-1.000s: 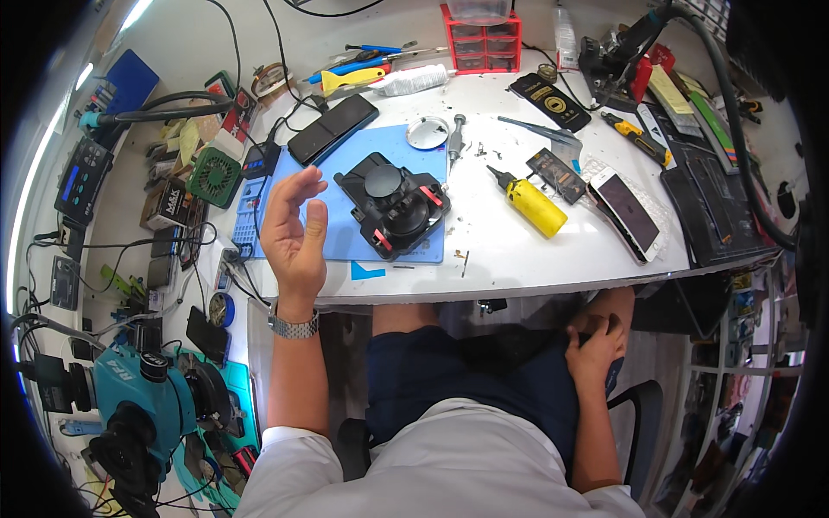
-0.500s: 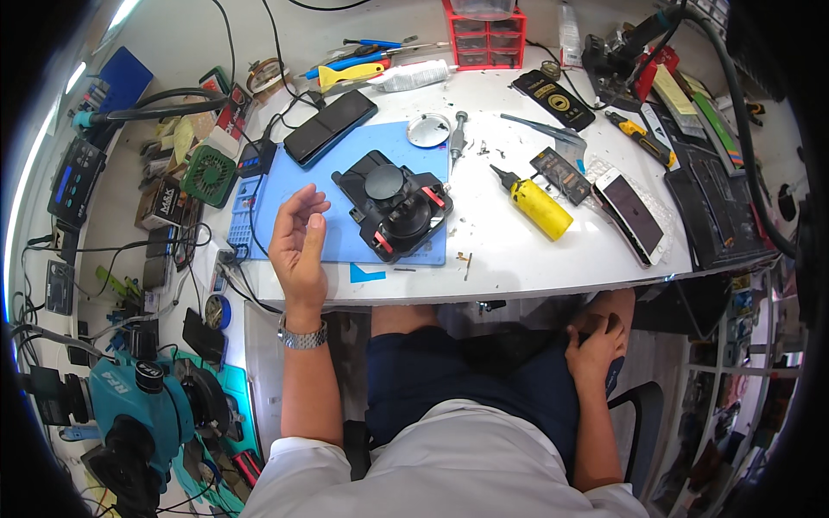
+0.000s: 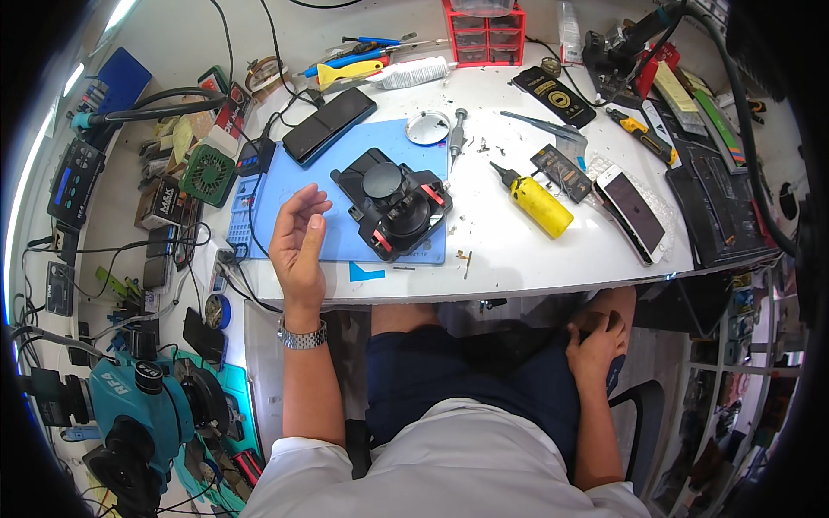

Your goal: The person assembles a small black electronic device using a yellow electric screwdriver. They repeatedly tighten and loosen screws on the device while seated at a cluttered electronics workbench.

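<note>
One left hand [image 3: 300, 242], fingers loosely curled around nothing, was near one angular black clamp fixture [image 3: 401, 205] with one round grey disc [image 3: 382, 181] and two red grips [image 3: 379, 241], on one smooth blue mat [image 3: 285, 207]. Right of it lay one yellow squeeze bottle [image 3: 542, 207], nozzle [image 3: 500, 172] tapered. One right hand [image 3: 593, 352] rested on the thigh [image 3: 618, 302], fingers bent; grasp could not be told. One glossy white-framed phone [image 3: 635, 217] lay on bubble wrap [image 3: 657, 197].

Mostly matt plastic is seen on the black holder [image 3: 393, 207], and shiny metal on the wristwatch band [image 3: 302, 336].
</note>
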{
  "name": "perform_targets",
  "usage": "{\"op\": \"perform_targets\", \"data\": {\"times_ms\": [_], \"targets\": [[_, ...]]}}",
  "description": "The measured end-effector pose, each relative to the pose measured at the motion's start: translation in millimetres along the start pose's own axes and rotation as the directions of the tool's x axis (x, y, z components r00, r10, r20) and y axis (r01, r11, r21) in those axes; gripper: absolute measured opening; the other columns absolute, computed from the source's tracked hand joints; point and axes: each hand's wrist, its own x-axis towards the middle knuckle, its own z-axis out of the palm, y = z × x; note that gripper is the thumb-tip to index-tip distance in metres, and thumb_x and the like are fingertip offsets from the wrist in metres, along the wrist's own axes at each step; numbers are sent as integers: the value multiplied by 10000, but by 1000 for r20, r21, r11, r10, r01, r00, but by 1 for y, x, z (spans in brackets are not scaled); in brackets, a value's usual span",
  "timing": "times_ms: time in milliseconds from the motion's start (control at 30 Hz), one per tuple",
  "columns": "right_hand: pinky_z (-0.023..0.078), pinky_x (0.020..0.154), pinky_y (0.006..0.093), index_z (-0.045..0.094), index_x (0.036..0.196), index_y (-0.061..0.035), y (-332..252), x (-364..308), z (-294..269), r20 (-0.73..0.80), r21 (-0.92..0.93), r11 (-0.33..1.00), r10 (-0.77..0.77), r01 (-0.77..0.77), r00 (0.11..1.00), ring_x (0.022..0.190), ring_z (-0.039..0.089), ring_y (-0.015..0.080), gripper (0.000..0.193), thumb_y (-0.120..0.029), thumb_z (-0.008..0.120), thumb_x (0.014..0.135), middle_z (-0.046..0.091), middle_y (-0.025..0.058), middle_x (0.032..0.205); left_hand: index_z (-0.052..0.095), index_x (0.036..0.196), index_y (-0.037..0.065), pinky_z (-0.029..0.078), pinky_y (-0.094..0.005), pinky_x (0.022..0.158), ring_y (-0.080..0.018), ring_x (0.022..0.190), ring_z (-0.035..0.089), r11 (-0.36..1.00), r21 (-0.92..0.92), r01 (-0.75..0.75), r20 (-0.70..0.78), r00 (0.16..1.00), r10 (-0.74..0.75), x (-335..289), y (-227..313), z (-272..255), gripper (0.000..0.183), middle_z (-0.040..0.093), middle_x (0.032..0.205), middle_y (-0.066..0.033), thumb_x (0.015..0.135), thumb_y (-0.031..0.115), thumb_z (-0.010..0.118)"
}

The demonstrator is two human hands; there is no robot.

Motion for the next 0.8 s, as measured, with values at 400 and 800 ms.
{"op": "perform_targets", "data": {"times_ms": [400, 800], "targets": [[305, 1233, 703, 617, 1509, 104, -1, 0, 4, 22, -72, 997, 33, -31, 999, 1545, 413, 546, 814, -421, 889, 948, 438, 339, 1686, 647, 1566, -57, 522, -399, 1203, -237, 1330, 712, 1000, -25, 20, -25, 999, -20, -2, -14, -9, 446, 737, 1461, -165, 1145, 90, 653], [311, 1230, 709, 626, 1521, 40, 0, 0, -2, 43, 0, 999, 38, -38, 998, 1548, 425, 544, 778, -424, 889, 955, 428, 320, 1710, 643, 1574, -62, 516, -419, 1224, -247, 1355, 698, 1000, -19, 20, -39, 999, -21, 0, -15, -9, 443, 719, 1498, -180, 1156, 86, 630]]}}
